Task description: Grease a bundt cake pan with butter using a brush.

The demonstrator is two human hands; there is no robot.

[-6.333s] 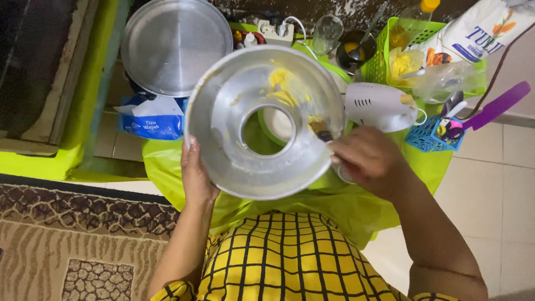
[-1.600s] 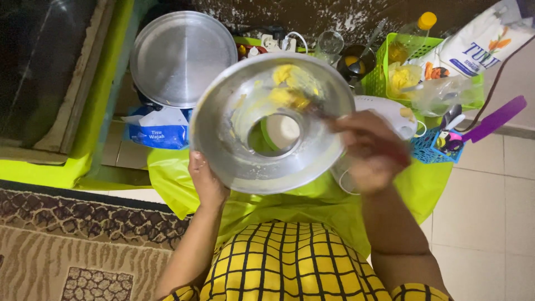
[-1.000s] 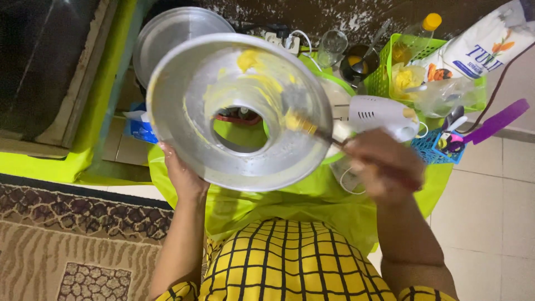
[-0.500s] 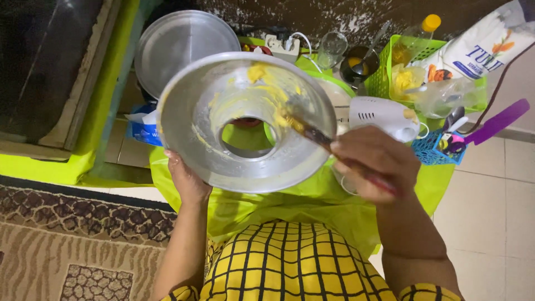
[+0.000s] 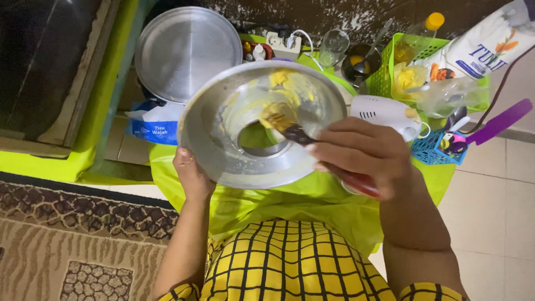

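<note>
We are gripping the rim of a ring-shaped metal cake pan (image 5: 223, 156) from below with our left hand (image 5: 191, 175), holding it tilted up before us. Our right hand (image 5: 362, 156) is closing tightly around a red-handled brush (image 5: 304, 136), its tip touching yellow grease inside the pan. Just beyond that hand a white hand mixer (image 5: 384, 114) is lying, partly hidden by our knuckles; a round metal lid (image 5: 186, 50) is sitting above the left hand.
</note>
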